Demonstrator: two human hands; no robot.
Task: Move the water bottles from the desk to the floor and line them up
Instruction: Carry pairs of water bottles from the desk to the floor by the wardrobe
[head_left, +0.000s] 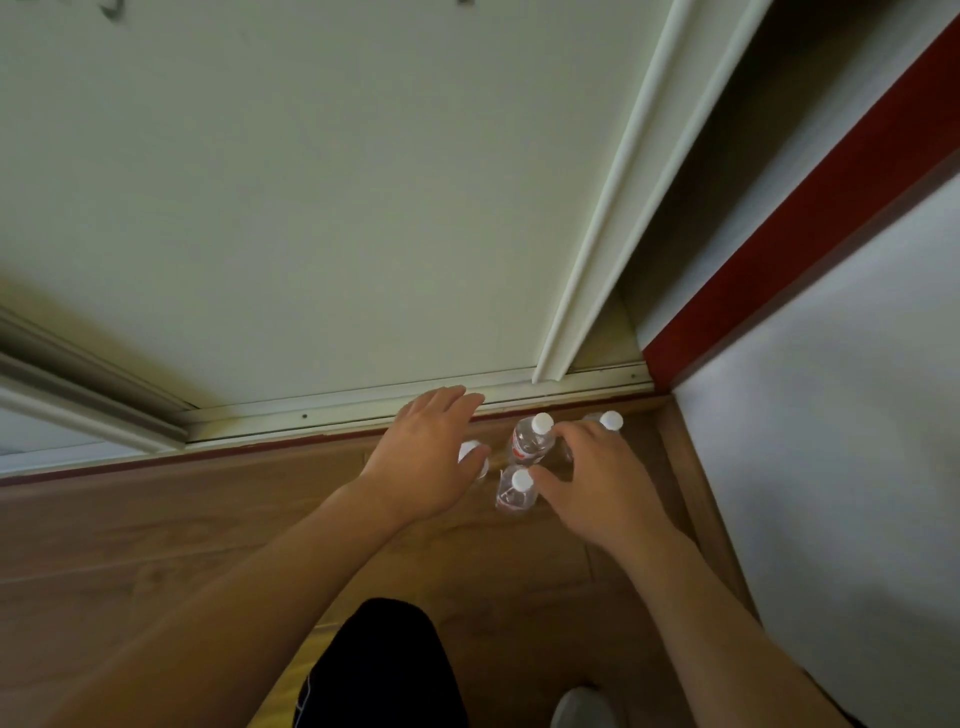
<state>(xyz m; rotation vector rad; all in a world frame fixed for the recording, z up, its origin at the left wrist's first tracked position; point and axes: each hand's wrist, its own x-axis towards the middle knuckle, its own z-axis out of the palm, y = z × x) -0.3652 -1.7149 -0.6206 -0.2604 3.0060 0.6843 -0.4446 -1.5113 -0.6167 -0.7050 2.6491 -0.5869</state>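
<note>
Hovering hands, left (423, 457) and right (597, 483), spread, empty | four bottles (530, 441) upright on floor (208, 519)

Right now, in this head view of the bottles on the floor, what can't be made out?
- Leftmost bottle: only its cap shows; the left hand covers the body.
- Far right bottle: the right hand hides most of it.
- Red label on the middle bottle: too small to read.
- Nearest bottle: whether the right thumb touches it is unclear.
- The desk: out of frame.
</note>
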